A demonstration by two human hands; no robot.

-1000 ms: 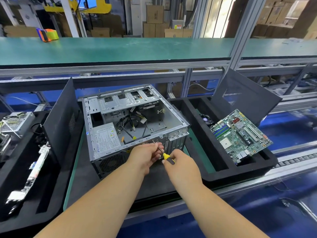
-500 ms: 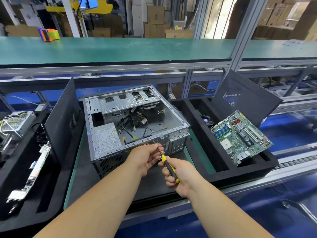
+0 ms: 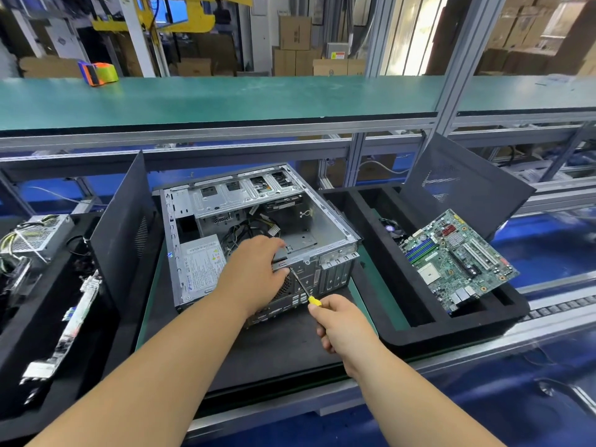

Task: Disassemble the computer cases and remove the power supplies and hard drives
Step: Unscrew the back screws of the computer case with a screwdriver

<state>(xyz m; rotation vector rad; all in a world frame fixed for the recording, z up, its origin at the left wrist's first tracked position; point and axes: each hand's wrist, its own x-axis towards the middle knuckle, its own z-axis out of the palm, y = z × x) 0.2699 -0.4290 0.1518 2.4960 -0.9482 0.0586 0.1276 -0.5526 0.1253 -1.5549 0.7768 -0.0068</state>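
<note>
I count one open case [image 3: 258,227] in front of me; inside it, one power supply [image 3: 201,262], one bundle of loose cables [image 3: 248,230] and one drive [image 3: 283,204] in the bay; one screwdriver [image 3: 304,290] in my right hand [image 3: 342,324], my left hand [image 3: 258,275] making two hands on the job; two black foam trays, one [image 3: 403,333] at my right and one [image 3: 19,382] at my left; two side panels, one [image 3: 125,227] leaning at the left and one [image 3: 464,191] at the right; one motherboard [image 3: 458,259] and one fan [image 3: 392,229] in the right tray; one second power supply [image 3: 37,235] in the left tray; one tape dispenser [image 3: 98,73] on the far shelf.
</note>
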